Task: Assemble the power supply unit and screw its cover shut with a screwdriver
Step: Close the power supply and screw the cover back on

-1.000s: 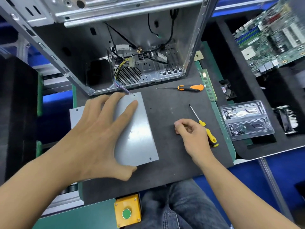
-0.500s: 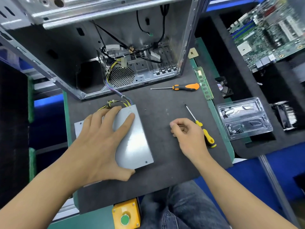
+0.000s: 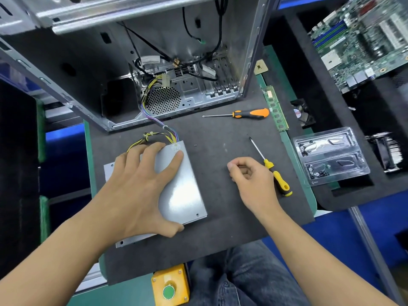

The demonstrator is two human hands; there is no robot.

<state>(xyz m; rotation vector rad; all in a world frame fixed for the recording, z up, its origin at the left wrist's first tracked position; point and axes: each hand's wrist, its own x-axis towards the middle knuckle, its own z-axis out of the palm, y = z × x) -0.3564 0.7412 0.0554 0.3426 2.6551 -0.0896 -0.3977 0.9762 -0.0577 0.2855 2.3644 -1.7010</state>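
From the head camera, your left hand point(image 3: 141, 188) lies flat on the grey cover point(image 3: 181, 191) of the power supply unit, fingers point(image 3: 176, 156) straight and spread, the thumb hooked round the cover's near edge. The forearm comes in from the lower left, wrist low against the desk point(image 3: 220, 217). The unit sits on the desk's dark mat just in front of the open computer case point(image 3: 154, 62), and its bundle of coloured wires point(image 3: 159, 133) runs from the unit's far end up into that case.

Your right hand point(image 3: 249, 177) hovers right of the power supply unit, well apart from it — fingers curled in, thumb tip pressed against them. Whether something small is pinched there, you cannot tell from this angle. The forearm enters from the lower right.

The yellow screwdriver point(image 3: 271, 168) lies on the mat just beside the right hand, on its far side from the unit, its tip pointing away from you; the hand is not holding it. A tiny dark screw point(image 3: 195, 145) lies on the mat right of the unit's far corner. Farther right of the unit and closer to the case rests an orange screwdriver point(image 3: 245, 113), tip pointing left. Right of the yellow screwdriver sits a clear plastic tray point(image 3: 331, 155) — beyond it, a green motherboard point(image 3: 357, 38).
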